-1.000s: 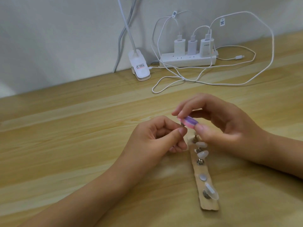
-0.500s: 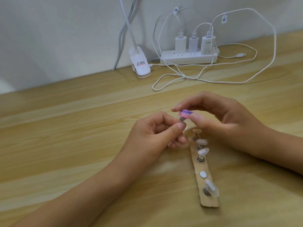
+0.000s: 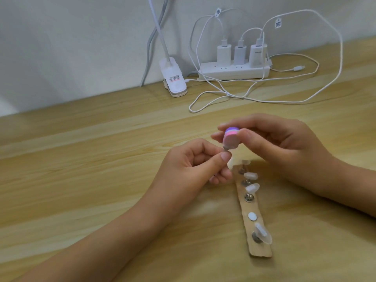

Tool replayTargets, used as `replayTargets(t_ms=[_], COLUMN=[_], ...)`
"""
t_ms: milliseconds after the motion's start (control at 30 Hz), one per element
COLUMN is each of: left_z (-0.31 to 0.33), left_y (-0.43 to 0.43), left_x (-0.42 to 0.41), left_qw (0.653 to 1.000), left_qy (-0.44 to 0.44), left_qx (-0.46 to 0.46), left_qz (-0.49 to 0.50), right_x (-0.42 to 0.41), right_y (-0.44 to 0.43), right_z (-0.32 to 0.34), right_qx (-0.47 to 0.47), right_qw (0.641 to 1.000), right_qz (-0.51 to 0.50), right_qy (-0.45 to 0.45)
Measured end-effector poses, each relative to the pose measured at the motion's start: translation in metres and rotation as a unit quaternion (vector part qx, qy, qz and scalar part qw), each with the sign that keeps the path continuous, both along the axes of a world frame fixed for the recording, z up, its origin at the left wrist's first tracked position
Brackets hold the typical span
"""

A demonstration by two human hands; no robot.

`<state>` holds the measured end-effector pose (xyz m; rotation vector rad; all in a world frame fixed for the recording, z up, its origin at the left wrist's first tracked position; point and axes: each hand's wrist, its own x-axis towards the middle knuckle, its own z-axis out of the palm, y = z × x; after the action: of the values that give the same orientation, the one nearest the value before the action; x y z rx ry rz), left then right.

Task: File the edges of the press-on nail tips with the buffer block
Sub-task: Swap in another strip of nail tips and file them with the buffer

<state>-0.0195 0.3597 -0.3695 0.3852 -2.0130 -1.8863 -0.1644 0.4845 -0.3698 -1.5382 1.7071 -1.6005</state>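
The big light wooden table (image 3: 81, 180) holds a flat pale wooden stick (image 3: 251, 206). Far behind the stick, by the wall, lies one long white power strip (image 3: 234, 71) with three white plugs in it. Two little paper tags (image 3: 278, 23) hang on its white wires, and their print is too small to read. Left of that sits one white lamp clip (image 3: 173, 78), and its sticker is too blurry to read.

Above the stick's far end, the right hand (image 3: 284, 147) pinches the small pink and purple buffer block (image 3: 292, 139). The left hand (image 3: 189, 169) pinches a tiny grey piece (image 3: 225, 149) right under the block. Four clear nail tips (image 3: 252, 188) sit on the stick.
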Motion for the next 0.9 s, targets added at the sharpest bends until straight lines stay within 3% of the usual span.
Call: replayTargets(t_ms=[700, 833, 900], left_z=[0.0021, 0.0026, 0.0025], left_y=[0.001, 0.0014, 0.0012], left_x=[-0.0001, 0.0, 0.0004], left_qw=[1.0, 1.0, 1.0], left_qy=[-0.007, -0.008, -0.01], left_qx=[-0.009, 0.002, -0.002], left_qz=[0.006, 0.009, 0.01], right_x=[0.0009, 0.0011, 0.0009], right_y=[-0.0013, 0.0017, 0.001], right_z=[-0.0002, 0.0016, 0.0019], right_qx=[-0.017, -0.043, -0.035], right_qw=[0.999, 0.993, 0.993], right_qz=[0.019, 0.017, 0.011], right_qy=[0.022, 0.11, 0.114])
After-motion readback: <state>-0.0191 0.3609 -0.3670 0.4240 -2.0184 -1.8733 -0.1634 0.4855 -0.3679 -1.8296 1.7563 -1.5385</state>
